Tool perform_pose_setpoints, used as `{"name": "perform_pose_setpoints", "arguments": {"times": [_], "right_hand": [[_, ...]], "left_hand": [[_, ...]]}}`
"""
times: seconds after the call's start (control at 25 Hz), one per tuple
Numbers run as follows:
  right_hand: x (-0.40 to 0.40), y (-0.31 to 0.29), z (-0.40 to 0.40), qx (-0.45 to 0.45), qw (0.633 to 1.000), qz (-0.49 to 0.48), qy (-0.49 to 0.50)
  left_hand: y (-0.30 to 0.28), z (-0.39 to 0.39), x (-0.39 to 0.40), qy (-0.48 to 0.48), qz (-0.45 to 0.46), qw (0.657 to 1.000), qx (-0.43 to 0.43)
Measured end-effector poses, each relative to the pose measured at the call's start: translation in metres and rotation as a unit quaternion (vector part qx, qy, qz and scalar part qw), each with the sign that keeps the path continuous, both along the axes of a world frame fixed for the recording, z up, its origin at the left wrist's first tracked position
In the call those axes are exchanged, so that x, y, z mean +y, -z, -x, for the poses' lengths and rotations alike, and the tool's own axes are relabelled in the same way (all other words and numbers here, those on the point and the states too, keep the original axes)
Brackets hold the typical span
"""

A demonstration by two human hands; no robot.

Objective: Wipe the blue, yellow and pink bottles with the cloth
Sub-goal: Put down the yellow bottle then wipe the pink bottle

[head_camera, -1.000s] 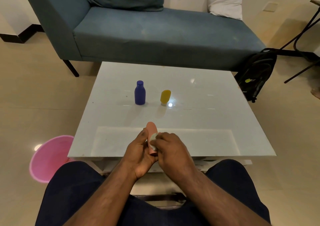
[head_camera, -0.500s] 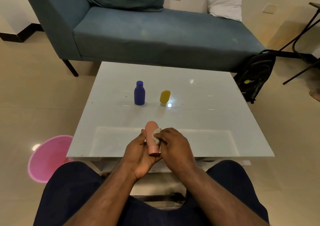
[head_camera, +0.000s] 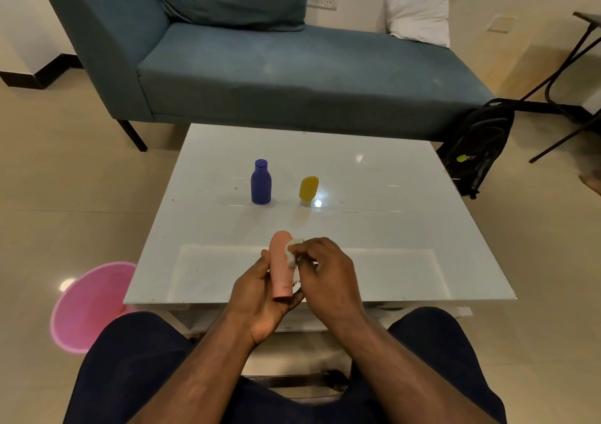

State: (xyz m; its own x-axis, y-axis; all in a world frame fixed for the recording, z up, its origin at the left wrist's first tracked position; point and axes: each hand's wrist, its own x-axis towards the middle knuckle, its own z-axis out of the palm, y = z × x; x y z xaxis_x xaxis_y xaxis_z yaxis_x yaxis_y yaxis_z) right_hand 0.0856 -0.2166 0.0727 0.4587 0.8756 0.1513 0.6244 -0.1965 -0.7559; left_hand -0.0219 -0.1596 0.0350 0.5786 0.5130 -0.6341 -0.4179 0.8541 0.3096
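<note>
My left hand (head_camera: 260,296) grips the pink bottle (head_camera: 281,261) by its lower part, cap end down, above the near edge of the white table (head_camera: 374,228). My right hand (head_camera: 328,277) pinches a small white cloth (head_camera: 291,250) against the bottle's upper right side. The blue bottle (head_camera: 260,183) stands upright near the table's middle. To its right, the yellow bottle (head_camera: 308,190) stands on its cap.
A pink bucket (head_camera: 87,306) sits on the floor left of the table. A blue sofa (head_camera: 292,75) runs behind the table, with a black backpack (head_camera: 474,150) leaning at its right end. My knees are under the near edge.
The cloth in my right hand has slid up the pink bottle toward its top. More of the bottle's lower part now shows in my left hand.
</note>
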Motion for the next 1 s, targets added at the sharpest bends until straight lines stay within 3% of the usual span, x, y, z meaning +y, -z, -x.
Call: {"name": "perform_pose_setpoints", "arguments": {"times": [0.28, 0.52, 0.72, 0.88, 1.0], "right_hand": [[-0.001, 0.004, 0.009, 0.022, 1.0, 0.002, -0.018], [0.011, 0.003, 0.006, -0.007, 1.0, 0.001, -0.015], [-0.004, 0.004, 0.014, -0.088, 0.991, 0.021, -0.098], [0.02, -0.001, -0.01, -0.089, 0.995, 0.03, -0.034], [0.006, -0.001, 0.01, -0.122, 0.988, 0.027, -0.092]], "left_hand": [[0.003, -0.001, -0.003, 0.009, -0.109, 0.992, 0.065], [-0.006, 0.0, -0.004, 0.037, -0.086, 0.995, 0.037], [-0.004, 0.003, -0.006, 0.04, -0.042, 0.998, -0.004], [-0.005, 0.002, -0.005, 0.044, -0.044, 0.998, 0.001], [-0.005, 0.007, -0.003, 0.036, -0.02, 0.999, -0.034]]}}
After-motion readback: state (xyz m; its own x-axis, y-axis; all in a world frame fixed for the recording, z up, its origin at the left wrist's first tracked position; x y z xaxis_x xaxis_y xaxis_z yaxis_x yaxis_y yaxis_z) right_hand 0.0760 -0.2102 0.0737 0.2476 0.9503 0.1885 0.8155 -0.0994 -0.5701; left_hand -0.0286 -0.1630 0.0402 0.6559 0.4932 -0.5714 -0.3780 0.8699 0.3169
